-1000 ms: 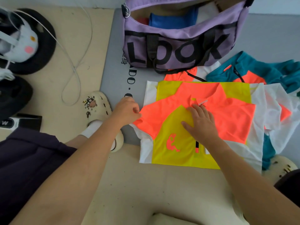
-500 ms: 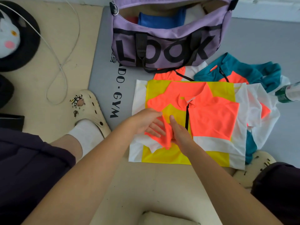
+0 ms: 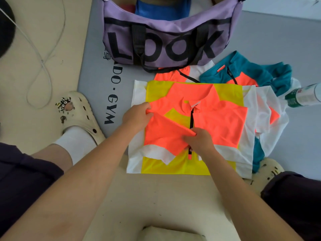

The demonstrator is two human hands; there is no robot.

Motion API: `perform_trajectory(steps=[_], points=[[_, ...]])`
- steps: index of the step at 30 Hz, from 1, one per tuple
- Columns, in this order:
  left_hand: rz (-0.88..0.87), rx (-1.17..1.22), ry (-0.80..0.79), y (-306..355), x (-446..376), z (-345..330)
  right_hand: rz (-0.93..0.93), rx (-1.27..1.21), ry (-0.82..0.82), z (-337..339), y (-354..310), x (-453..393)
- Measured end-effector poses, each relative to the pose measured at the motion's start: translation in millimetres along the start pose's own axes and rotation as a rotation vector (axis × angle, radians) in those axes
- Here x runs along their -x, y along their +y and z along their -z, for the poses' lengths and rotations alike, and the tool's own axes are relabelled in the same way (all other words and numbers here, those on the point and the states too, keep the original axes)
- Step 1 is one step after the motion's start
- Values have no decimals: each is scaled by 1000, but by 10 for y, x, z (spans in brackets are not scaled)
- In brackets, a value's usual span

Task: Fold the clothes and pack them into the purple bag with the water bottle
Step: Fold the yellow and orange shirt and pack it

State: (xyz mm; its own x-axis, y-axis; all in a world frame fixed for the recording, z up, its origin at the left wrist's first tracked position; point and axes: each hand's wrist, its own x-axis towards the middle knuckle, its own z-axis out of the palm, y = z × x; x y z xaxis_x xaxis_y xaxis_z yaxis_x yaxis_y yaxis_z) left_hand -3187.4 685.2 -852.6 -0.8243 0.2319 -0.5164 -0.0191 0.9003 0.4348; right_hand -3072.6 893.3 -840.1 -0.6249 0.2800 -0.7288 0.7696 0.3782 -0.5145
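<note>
A yellow, orange and white shirt [image 3: 225, 122] lies flat on the floor in front of me. Its left orange sleeve [image 3: 165, 134] is folded in over the chest. My left hand [image 3: 137, 115] pinches the sleeve's upper edge. My right hand [image 3: 199, 141] pinches the sleeve's lower right edge near the black zip. The purple bag [image 3: 166, 42] marked LOOK stands open behind the shirt, with blue cloth [image 3: 161, 11] inside. A water bottle [image 3: 304, 97] with a green label lies at the right edge.
A teal and orange garment [image 3: 271, 73] and another orange and white one [image 3: 173, 74] lie heaped behind and right of the shirt on a grey gym mat [image 3: 97, 70]. My feet in cream clogs [image 3: 78, 112] flank the shirt. A white cable [image 3: 43, 61] loops at the left.
Both hands have drawn the left orange sleeve inward across the shirt's chest. The right hand left the collar area and now grips the sleeve's edge. The view has shifted right, showing the bottle.
</note>
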Motion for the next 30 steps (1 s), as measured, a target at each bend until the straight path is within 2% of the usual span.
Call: perform_trajectory(steps=[3,6,9,12,14,17,18,20,22,24,27,30], points=[[26,20,71,-44,14,33,62,-107,186,144,-93,-114],[125,110,94,-32,73,-7,68,-85,151,152,-130,-165],[261,94,43,-43,168,-134,104,-30,174,148,-146,-173],[279,99,38,-58,253,-250,114,40,161,124,-151,-144],[284,127,85,-72,284,-282,107,117,159,117,-126,-108],[325,139,265,19,369,-314,124,172,290,226,-27,-66],[302,138,336,108,419,-338,134,162,351,296,16,-50],[99,118,392,361,542,-465,166,132,471,455,122,-17],[-187,64,336,662,675,-671,170,115,567,638,261,20],[-392,-15,213,919,761,-878,88,132,656,832,419,65],[-475,-175,-10,1113,814,-1113,-100,183,715,1113,696,157],[-424,-305,-87,1078,815,-1225,-248,179,519,1277,963,234]])
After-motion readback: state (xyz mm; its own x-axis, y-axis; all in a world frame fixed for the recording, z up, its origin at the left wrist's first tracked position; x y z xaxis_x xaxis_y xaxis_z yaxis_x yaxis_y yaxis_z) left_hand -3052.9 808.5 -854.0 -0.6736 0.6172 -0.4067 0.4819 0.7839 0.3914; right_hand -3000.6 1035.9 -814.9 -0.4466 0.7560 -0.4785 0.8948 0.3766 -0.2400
